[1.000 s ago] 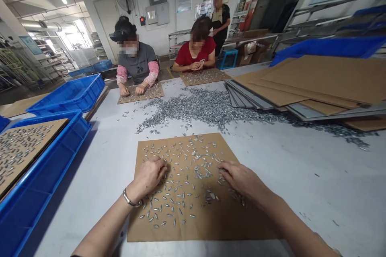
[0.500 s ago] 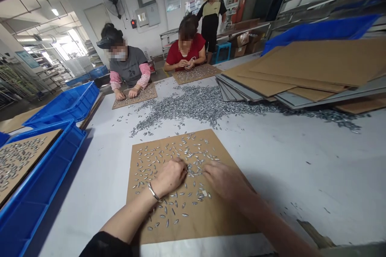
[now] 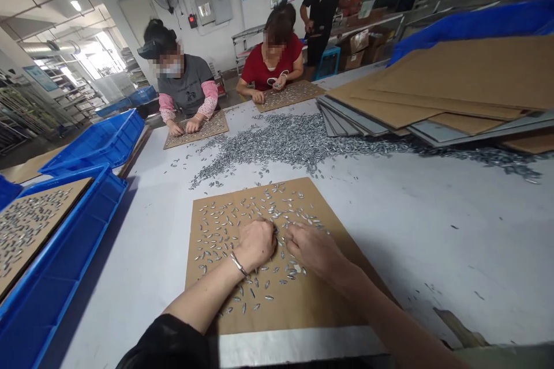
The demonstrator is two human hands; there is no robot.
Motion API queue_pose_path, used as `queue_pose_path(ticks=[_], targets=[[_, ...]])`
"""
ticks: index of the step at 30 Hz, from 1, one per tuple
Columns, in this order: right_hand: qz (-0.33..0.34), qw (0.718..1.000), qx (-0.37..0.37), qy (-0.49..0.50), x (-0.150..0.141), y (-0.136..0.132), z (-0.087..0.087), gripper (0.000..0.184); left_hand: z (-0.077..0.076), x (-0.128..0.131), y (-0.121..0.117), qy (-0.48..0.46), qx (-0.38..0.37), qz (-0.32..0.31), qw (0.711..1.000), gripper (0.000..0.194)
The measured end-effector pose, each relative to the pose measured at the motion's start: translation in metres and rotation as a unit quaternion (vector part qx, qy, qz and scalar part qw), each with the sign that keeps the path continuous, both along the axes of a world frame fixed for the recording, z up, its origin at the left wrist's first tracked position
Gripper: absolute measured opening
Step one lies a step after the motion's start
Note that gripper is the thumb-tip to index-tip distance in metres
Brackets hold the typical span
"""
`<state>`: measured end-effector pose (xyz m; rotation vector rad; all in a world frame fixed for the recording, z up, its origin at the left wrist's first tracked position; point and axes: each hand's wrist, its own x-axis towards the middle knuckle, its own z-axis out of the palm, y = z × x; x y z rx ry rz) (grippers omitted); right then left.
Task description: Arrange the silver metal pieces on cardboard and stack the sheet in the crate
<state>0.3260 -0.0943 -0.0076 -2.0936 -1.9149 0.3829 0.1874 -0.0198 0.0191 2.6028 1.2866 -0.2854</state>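
Small silver spindle-shaped metal pieces lie spread over a brown cardboard sheet in front of me. My left hand, with a bracelet at the wrist, rests over the middle of the sheet, its fingers curled down among the pieces. Close by on the right, my right hand is also closed, with thumb and fingers pressed together at the sheet. Whatever either hand pinches is hidden by the fingers. Pieces are dense to the left of my hands and sparse along the sheet's right side.
Beyond the sheet spreads a heap of loose metal pieces. Stacked cardboard sheets stand at the right, blue crates at the left. Two people work on similar sheets across the white table; another person stands behind.
Both hands have drawn closer together, the left shifting right over the sheet. Across the table, the red-shirted person's hands have parted, one lowering to the sheet. The standing person has turned and leaned.
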Motion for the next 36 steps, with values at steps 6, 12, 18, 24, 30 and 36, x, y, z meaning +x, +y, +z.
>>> queue_pose_path(ticks=[6, 12, 18, 24, 30, 36], targets=[[0.046, 0.997, 0.01, -0.056, -0.031, -0.018, -0.013, 0.024, -0.003, 0.001, 0.003, -0.021, -0.013, -0.008, 1.0, 0.022], [0.039, 0.996, -0.009, -0.079, -0.027, -0.015, -0.018, 0.027, 0.002, -0.013, 0.007, -0.051, -0.015, -0.004, 0.999, 0.023], [0.004, 0.996, -0.029, -0.081, -0.008, -0.002, -0.007, 0.028, 0.014, -0.047, 0.02, -0.067, 0.008, 0.026, 0.997, 0.028], [0.003, 0.995, -0.076, -0.061, -0.019, 0.015, -0.012, 0.02, 0.007, -0.048, 0.019, -0.07, 0.0, 0.013, 0.997, 0.025], [-0.058, 0.996, 0.056, 0.038, 0.005, -0.005, -0.017, 0.018, 0.0, -0.021, 0.017, -0.074, -0.01, -0.036, 0.997, 0.028], [-0.106, 0.96, 0.2, 0.163, 0.021, -0.055, -0.047, 0.017, -0.007, 0.013, 0.023, -0.004, -0.015, -0.011, 1.0, 0.019]])
